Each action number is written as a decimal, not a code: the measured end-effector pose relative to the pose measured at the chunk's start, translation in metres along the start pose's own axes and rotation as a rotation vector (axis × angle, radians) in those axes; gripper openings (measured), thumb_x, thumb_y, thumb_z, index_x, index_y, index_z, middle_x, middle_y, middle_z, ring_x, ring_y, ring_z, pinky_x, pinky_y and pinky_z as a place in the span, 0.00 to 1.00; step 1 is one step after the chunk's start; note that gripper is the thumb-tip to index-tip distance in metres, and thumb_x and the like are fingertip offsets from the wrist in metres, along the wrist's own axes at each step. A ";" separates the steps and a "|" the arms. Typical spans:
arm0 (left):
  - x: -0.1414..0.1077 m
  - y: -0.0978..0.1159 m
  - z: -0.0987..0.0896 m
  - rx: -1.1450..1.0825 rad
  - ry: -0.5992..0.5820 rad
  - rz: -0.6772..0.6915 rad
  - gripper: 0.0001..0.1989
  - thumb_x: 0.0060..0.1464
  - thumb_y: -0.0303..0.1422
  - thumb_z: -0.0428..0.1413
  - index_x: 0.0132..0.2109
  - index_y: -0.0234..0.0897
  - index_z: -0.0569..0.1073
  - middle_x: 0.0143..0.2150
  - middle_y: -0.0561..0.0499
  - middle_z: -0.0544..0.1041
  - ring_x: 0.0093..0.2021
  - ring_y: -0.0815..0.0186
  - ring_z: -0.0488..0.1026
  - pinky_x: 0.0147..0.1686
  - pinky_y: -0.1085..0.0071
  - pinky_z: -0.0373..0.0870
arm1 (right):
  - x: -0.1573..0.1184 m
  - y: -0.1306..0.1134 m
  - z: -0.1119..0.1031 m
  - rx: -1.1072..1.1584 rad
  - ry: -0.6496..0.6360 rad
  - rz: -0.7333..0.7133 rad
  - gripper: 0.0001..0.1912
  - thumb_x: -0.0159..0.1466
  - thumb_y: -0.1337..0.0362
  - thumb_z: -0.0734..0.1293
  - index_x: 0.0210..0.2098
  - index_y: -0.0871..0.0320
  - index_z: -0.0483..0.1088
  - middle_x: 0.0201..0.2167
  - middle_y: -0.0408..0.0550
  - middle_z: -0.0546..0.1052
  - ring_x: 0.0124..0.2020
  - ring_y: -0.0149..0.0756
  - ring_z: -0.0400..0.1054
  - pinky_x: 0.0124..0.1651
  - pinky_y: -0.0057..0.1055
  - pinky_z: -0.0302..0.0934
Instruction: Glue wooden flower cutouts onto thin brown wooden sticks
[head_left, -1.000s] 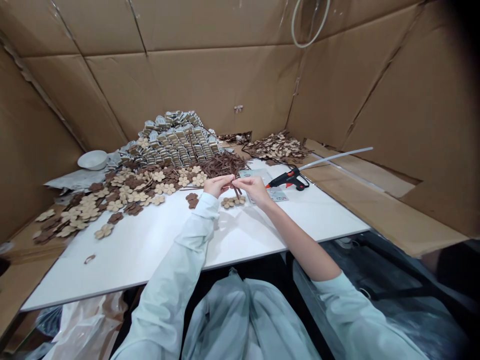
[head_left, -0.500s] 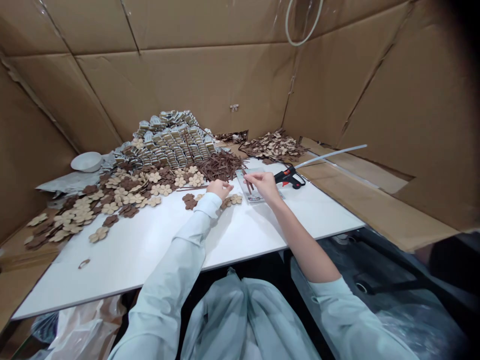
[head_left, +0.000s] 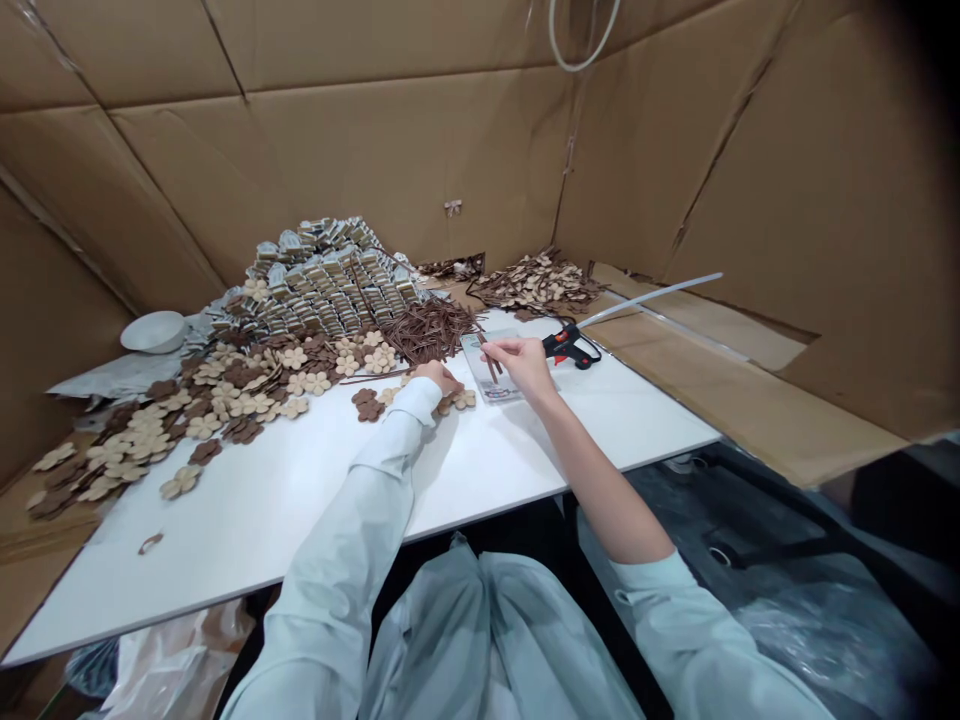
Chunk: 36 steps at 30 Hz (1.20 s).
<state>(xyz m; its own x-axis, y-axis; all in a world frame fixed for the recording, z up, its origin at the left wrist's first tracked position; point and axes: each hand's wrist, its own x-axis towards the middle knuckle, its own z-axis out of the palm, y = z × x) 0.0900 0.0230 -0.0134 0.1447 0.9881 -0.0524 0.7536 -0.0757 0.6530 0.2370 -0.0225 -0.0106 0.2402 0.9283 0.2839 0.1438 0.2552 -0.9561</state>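
My right hand [head_left: 519,362] pinches a thin brown stick [head_left: 491,366] above a clear plastic sleeve [head_left: 484,370] lying on the white table [head_left: 300,510]. My left hand [head_left: 439,376] rests on the tabletop, its fingertips partly hidden, next to a small group of tan and brown flower cutouts [head_left: 456,401]. Just beyond my right hand lies a black and orange hot glue gun [head_left: 570,347]. A heap of thin brown sticks [head_left: 427,332] lies behind my left hand. Many more flower cutouts [head_left: 240,400] spread across the table's left side.
A large pile of small silver packets [head_left: 330,275] rises at the back, with a white bowl [head_left: 154,332] to its left. A long white glue stick [head_left: 649,298] extends from the gun. Cardboard walls surround the table, and another flower heap [head_left: 536,283] lies at the back right.
My hands have moved apart: the left has dropped from the stick to the tabletop, and the right has shifted over the clear sleeve with the stick. The whole view has also shifted slightly.
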 end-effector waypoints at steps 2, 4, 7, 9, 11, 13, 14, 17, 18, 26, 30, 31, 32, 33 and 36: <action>0.002 -0.003 0.001 0.016 -0.001 0.008 0.11 0.22 0.28 0.63 0.10 0.39 0.67 0.10 0.51 0.64 0.25 0.62 0.68 0.30 0.70 0.62 | -0.001 -0.002 0.000 -0.011 -0.005 0.004 0.15 0.46 0.56 0.66 0.24 0.64 0.72 0.23 0.51 0.75 0.26 0.37 0.68 0.30 0.30 0.60; 0.005 -0.007 0.005 -0.039 -0.022 0.014 0.11 0.21 0.26 0.63 0.09 0.39 0.66 0.09 0.53 0.62 0.21 0.66 0.65 0.25 0.73 0.60 | -0.001 -0.001 0.000 -0.009 -0.010 0.009 0.16 0.46 0.56 0.66 0.24 0.64 0.72 0.24 0.51 0.75 0.26 0.36 0.67 0.28 0.30 0.60; 0.009 -0.012 0.011 -0.171 -0.083 0.009 0.11 0.21 0.24 0.61 0.08 0.38 0.65 0.07 0.56 0.59 0.15 0.72 0.59 0.18 0.76 0.55 | 0.000 0.001 0.000 -0.003 -0.026 -0.004 0.16 0.46 0.56 0.66 0.25 0.64 0.72 0.24 0.50 0.75 0.25 0.35 0.67 0.28 0.29 0.59; 0.010 -0.014 0.014 -0.212 -0.102 0.013 0.11 0.22 0.24 0.61 0.09 0.38 0.65 0.07 0.56 0.59 0.13 0.73 0.56 0.17 0.76 0.53 | 0.000 0.002 0.000 -0.009 -0.038 -0.025 0.15 0.47 0.56 0.65 0.25 0.64 0.72 0.23 0.50 0.75 0.25 0.34 0.67 0.29 0.29 0.59; 0.009 -0.012 0.012 -0.219 -0.092 0.021 0.10 0.25 0.24 0.60 0.10 0.37 0.66 0.08 0.55 0.61 0.14 0.73 0.56 0.18 0.75 0.54 | 0.000 0.002 0.000 -0.011 -0.041 -0.036 0.15 0.47 0.57 0.65 0.24 0.64 0.72 0.23 0.50 0.75 0.24 0.34 0.66 0.29 0.29 0.59; 0.009 -0.009 0.006 -0.243 -0.073 0.053 0.08 0.27 0.25 0.59 0.12 0.36 0.67 0.11 0.55 0.64 0.16 0.72 0.58 0.21 0.74 0.57 | -0.001 0.001 -0.001 -0.009 -0.035 -0.032 0.15 0.47 0.57 0.65 0.24 0.64 0.72 0.23 0.50 0.75 0.24 0.34 0.66 0.29 0.29 0.59; 0.008 -0.007 0.002 -0.275 -0.066 0.073 0.07 0.29 0.25 0.59 0.13 0.35 0.68 0.12 0.55 0.65 0.17 0.72 0.59 0.24 0.73 0.58 | -0.001 0.000 -0.001 -0.009 -0.032 -0.028 0.15 0.47 0.57 0.65 0.24 0.64 0.72 0.23 0.50 0.75 0.24 0.34 0.66 0.29 0.29 0.59; 0.008 -0.003 -0.008 -0.435 -0.054 0.110 0.06 0.31 0.26 0.59 0.16 0.34 0.68 0.15 0.55 0.66 0.21 0.72 0.62 0.30 0.72 0.60 | -0.001 0.001 -0.001 -0.014 -0.026 -0.022 0.15 0.47 0.56 0.66 0.25 0.64 0.72 0.23 0.50 0.75 0.24 0.34 0.66 0.29 0.29 0.58; 0.007 -0.002 -0.011 -0.492 -0.048 0.097 0.06 0.31 0.27 0.60 0.17 0.34 0.68 0.16 0.55 0.67 0.22 0.71 0.63 0.31 0.72 0.61 | -0.001 0.001 -0.001 -0.020 -0.027 -0.024 0.15 0.47 0.56 0.66 0.25 0.64 0.72 0.23 0.50 0.75 0.24 0.33 0.66 0.29 0.29 0.58; -0.018 0.007 -0.030 -0.926 -0.147 -0.090 0.11 0.37 0.27 0.59 0.23 0.33 0.62 0.21 0.53 0.70 0.25 0.70 0.69 0.34 0.64 0.67 | -0.007 -0.006 0.001 -0.010 -0.314 0.000 0.14 0.46 0.55 0.67 0.22 0.62 0.72 0.20 0.45 0.73 0.21 0.29 0.61 0.26 0.27 0.54; -0.028 0.012 -0.034 -0.986 -0.138 0.000 0.11 0.39 0.26 0.58 0.27 0.33 0.61 0.19 0.56 0.68 0.23 0.71 0.68 0.32 0.60 0.70 | -0.008 -0.005 0.002 0.007 -0.406 0.016 0.14 0.47 0.55 0.66 0.22 0.62 0.72 0.18 0.44 0.72 0.20 0.28 0.60 0.24 0.26 0.52; -0.028 0.012 -0.034 -0.989 -0.126 0.037 0.11 0.39 0.27 0.58 0.28 0.33 0.61 0.19 0.57 0.68 0.23 0.72 0.68 0.31 0.60 0.70 | -0.008 -0.005 0.002 0.006 -0.411 0.010 0.14 0.47 0.55 0.66 0.22 0.62 0.72 0.18 0.44 0.71 0.20 0.28 0.59 0.24 0.26 0.51; -0.029 0.012 -0.033 -0.990 -0.121 0.073 0.12 0.39 0.27 0.59 0.29 0.34 0.62 0.19 0.57 0.67 0.23 0.72 0.68 0.31 0.60 0.71 | -0.008 -0.004 0.002 0.003 -0.412 0.005 0.14 0.48 0.55 0.65 0.22 0.62 0.72 0.18 0.44 0.71 0.19 0.27 0.58 0.24 0.26 0.51; -0.029 0.011 -0.032 -0.988 -0.124 0.108 0.12 0.38 0.28 0.59 0.30 0.34 0.62 0.20 0.57 0.67 0.24 0.72 0.68 0.30 0.60 0.71 | -0.007 -0.004 0.001 0.002 -0.412 0.003 0.14 0.48 0.55 0.65 0.22 0.62 0.72 0.18 0.44 0.71 0.19 0.27 0.58 0.24 0.26 0.51; -0.029 0.009 -0.030 -0.975 -0.165 0.198 0.14 0.37 0.32 0.60 0.32 0.34 0.66 0.24 0.54 0.70 0.26 0.70 0.69 0.30 0.62 0.71 | -0.007 -0.004 0.001 0.004 -0.403 0.025 0.14 0.47 0.56 0.66 0.21 0.63 0.71 0.17 0.43 0.70 0.19 0.26 0.57 0.24 0.26 0.50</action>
<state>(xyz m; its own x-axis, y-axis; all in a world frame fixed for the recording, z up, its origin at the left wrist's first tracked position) 0.0735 -0.0025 0.0172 0.3530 0.9331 0.0680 -0.1359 -0.0208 0.9905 0.2338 -0.0300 -0.0088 -0.1524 0.9656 0.2105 0.1391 0.2319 -0.9627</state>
